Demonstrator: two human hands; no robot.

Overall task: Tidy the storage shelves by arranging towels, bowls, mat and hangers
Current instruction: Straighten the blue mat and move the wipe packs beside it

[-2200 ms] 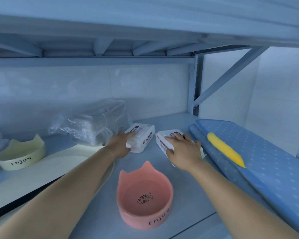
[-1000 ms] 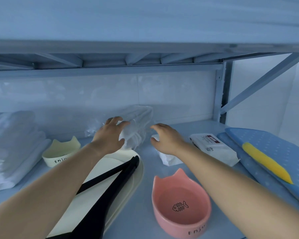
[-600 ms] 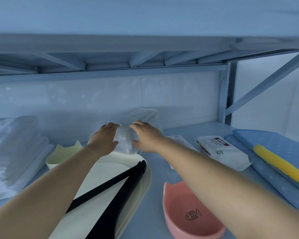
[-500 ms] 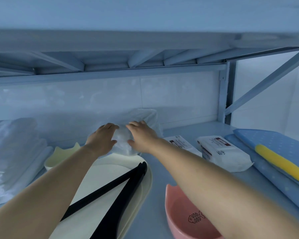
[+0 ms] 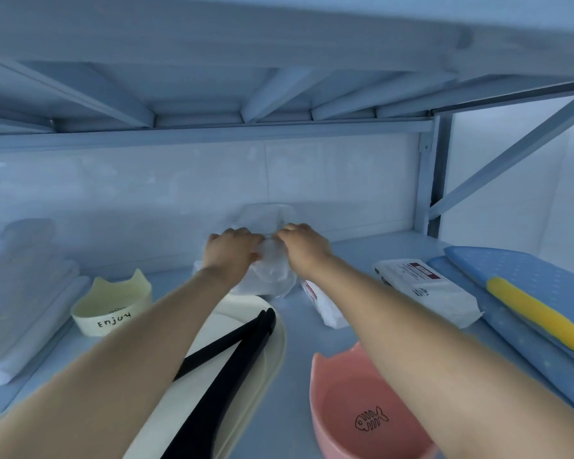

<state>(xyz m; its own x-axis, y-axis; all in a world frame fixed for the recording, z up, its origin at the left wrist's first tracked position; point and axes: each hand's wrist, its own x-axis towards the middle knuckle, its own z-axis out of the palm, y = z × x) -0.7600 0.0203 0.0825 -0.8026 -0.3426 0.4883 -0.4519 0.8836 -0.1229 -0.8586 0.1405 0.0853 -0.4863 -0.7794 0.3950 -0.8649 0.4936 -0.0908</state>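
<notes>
Both hands have left the two white wipe packs (image 5: pixel 424 293) and closed on the clear crinkled plastic bag (image 5: pixel 272 274) at 12 o'clock, against the back wall. Left hand (image 5: pixel 231 251) and right hand (image 5: pixel 304 248) each grasp its top with curled fingers, knuckles nearly touching. Bag contents cannot be made out.

At 6 o'clock, two black hangers (image 5: pixel 242 362) lie on the cream oval mat (image 5: pixel 274 349); the near ends of both are cut off. The cream cat-eared bowl (image 5: pixel 111 308) sits at 8 o'clock and the folded white towels (image 5: pixel 24 293) at 9 o'clock, blurred. The pink cat-eared bowl (image 5: pixel 362 412) at 5 o'clock is partly hidden by the right forearm, as is one wipe pack. The blue dotted pad (image 5: pixel 527 279) lies at 3 o'clock. Bare shelf surface (image 5: pixel 299 332) shows between mat and pink bowl.
</notes>
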